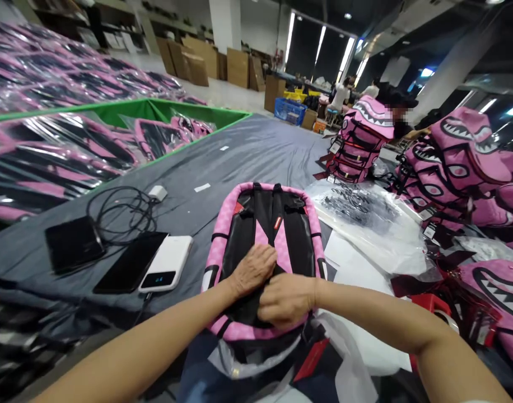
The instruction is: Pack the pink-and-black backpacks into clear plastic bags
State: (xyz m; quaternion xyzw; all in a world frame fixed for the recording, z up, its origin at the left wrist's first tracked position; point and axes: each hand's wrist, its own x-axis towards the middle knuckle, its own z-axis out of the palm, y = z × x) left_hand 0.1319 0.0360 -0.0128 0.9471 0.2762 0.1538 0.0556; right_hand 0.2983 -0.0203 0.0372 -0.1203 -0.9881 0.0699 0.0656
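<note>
A pink and black backpack [292, 246] lies in front of me with its back panel and black shoulder straps facing up. My left hand [256, 267] is closed on the middle of the panel, where the straps come together. Just below and to the right, my right hand [287, 299] is curled into a fist against the lower panel. Both sets of fingertips are hidden, so whatever they pinch cannot be made out. A clear plastic bag [256, 364] and a red tag [311, 359] show under the backpack's near end.
Left on the grey cloth lie a white power bank [167, 263], a dark phone [130, 263], a black pouch-like item [74, 244] and a cable [122, 207]. Plastic bags [369, 218] and stacked pink backpacks [458, 162] stand right. A green-edged bin [145, 107] holds wrapped backpacks. A person [401, 106] is behind.
</note>
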